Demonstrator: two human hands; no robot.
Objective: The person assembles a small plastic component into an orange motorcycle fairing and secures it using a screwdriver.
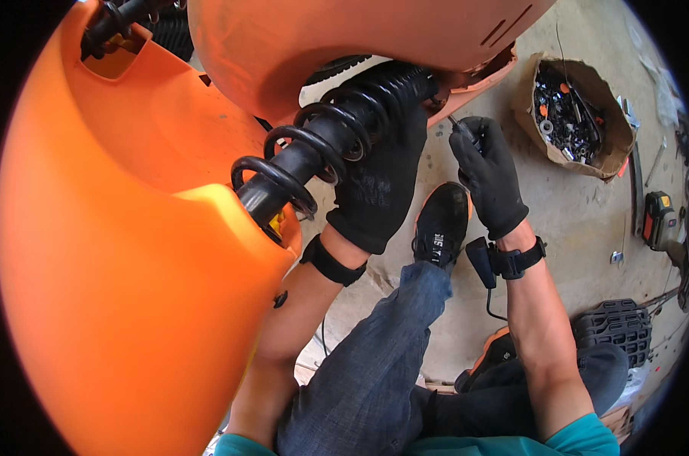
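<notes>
A black shock absorber (283,171) with a thick coil spring slants between a large orange body panel (124,304) on the left and a paler orange body part (359,30) above. My left hand (375,190), in a black glove, reaches up behind the upper end of the shock; its fingers are hidden there. To the right, my gloved right hand (490,175) is closed around a tool with a thin metal shaft (454,120), perhaps a screwdriver. The shaft points up and left toward the lower edge of the orange part. Its tip is too small to make out.
At the upper right, a torn cardboard box (622,140) holds loose bolts and small hardware. A cordless power tool (658,220) lies near the right edge. Lower right is a black ribbed plastic piece (614,330). My shoe (443,220) rests on the concrete floor (572,216).
</notes>
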